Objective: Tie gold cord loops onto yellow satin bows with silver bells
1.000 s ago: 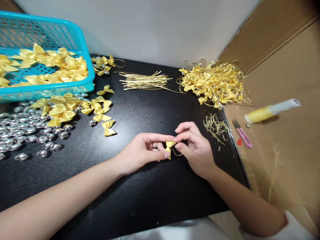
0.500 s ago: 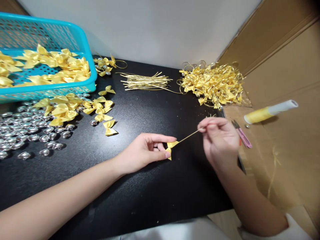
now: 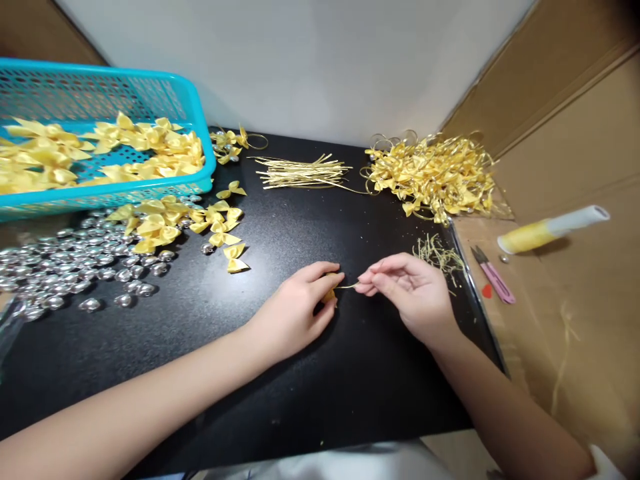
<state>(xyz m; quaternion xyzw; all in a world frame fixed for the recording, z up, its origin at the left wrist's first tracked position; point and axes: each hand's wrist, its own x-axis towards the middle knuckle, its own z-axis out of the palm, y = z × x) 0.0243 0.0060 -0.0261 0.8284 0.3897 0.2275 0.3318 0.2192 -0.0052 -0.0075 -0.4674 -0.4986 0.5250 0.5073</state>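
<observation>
Near the middle of the black table, my left hand (image 3: pixel 300 303) is closed over a yellow ribbon bow (image 3: pixel 327 297), mostly hidden under the fingers. A thin gold cord (image 3: pixel 346 287) runs from the bow to my right hand (image 3: pixel 413 293), whose thumb and fingertips pinch its end. Left of my left hand lie loose yellow bows (image 3: pixel 163 223) and many silver beads (image 3: pixel 95 267). A bundle of cut gold cords (image 3: pixel 303 172) lies behind my hands.
A turquoise basket (image 3: pixel 207 153) of yellow bows stands at the back left. Finished-looking bows with cord loops (image 3: pixel 435 173) are heaped at the back right. Cord scraps (image 3: pixel 440 257), pink-handled snips (image 3: pixel 495 277) and a yellow-and-white roll (image 3: pixel 555 229) are at the right.
My right hand has come left and slightly down, closer to the bow, so less cord shows between the hands. My left fingers now cover most of the bow. The view has shifted slightly.
</observation>
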